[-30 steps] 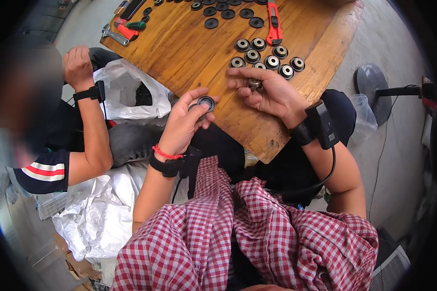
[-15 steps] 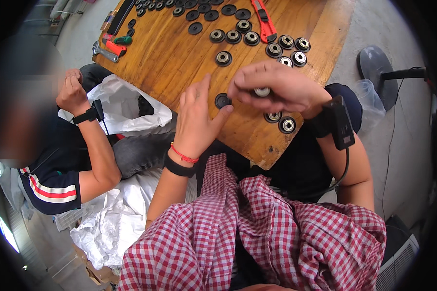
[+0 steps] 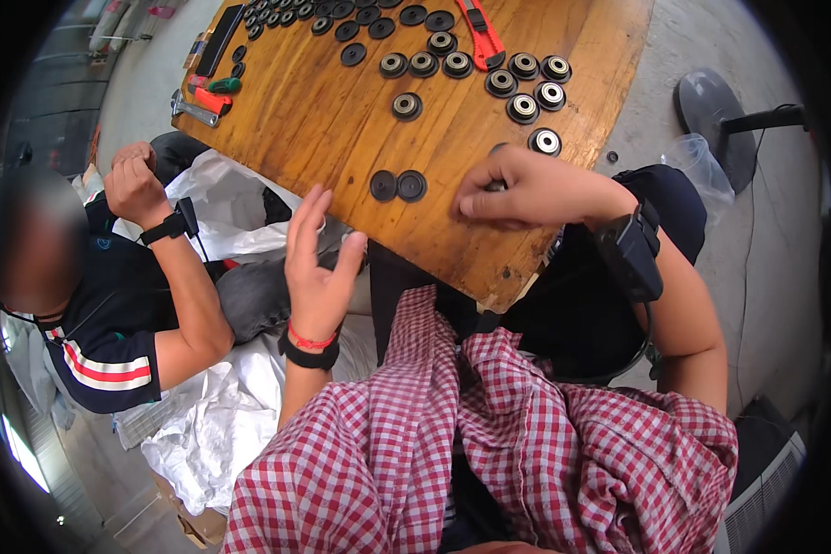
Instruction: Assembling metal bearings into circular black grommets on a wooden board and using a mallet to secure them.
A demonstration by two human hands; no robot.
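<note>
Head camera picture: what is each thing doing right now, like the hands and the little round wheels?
Left hand: open, fingers spread, holding nothing, off the table edge.
Right hand: curled, fingers down on the wooden table; what it grips is hidden.
Two black discs: flat, side by side, touching.
Silver-centred wheels: lying flat in a loose group.
Red cutter: lying flat.
Co-worker's hand: closed, raised.

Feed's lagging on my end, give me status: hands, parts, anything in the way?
Left hand open, empty, raised off the table edge. Right hand curled, knuckles up, resting on the wooden table. Two black discs lie side by side between the hands. Nothing in the way.
</note>
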